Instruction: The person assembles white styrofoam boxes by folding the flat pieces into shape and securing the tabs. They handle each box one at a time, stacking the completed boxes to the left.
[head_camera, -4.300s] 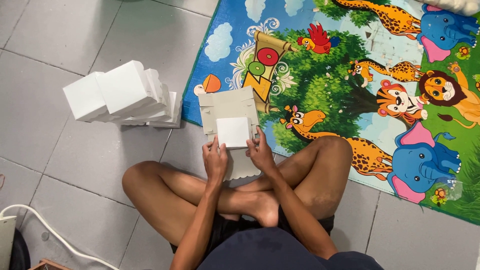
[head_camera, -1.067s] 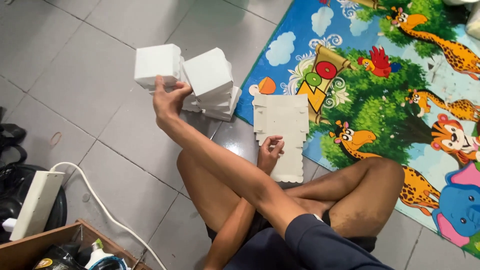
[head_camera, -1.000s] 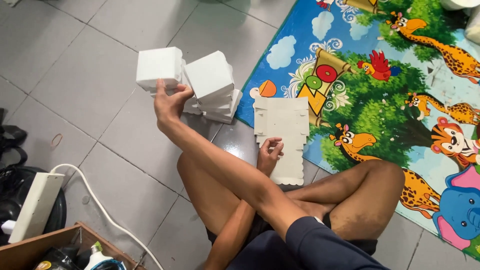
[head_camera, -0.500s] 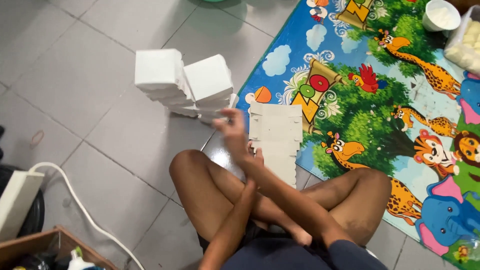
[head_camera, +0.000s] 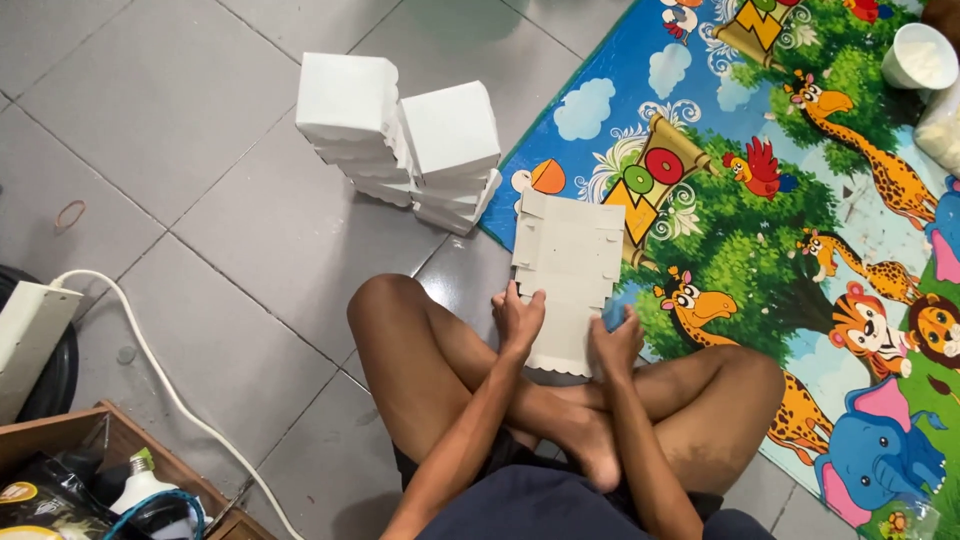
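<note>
I sit cross-legged on the floor. A flat, unfolded white cardboard box blank (head_camera: 567, 262) lies in front of my legs, partly on the animal-print play mat (head_camera: 790, 200). My left hand (head_camera: 520, 318) grips its near left edge. My right hand (head_camera: 617, 343) rests on its near right edge. Two stacks of folded white boxes stand on the tiles beyond: a left stack (head_camera: 350, 125) and a right stack (head_camera: 452, 150), side by side and touching.
A white bowl (head_camera: 918, 55) and a clear container (head_camera: 945, 128) sit at the mat's far right. A white power strip (head_camera: 28, 335) with its cable (head_camera: 160, 375) lies at left. A wooden crate (head_camera: 90, 480) with bottles stands at bottom left.
My left arm has come back from the box stacks, where it set a folded box on the left stack. Both hands now hold the flat blank. The camera view has swung right.
</note>
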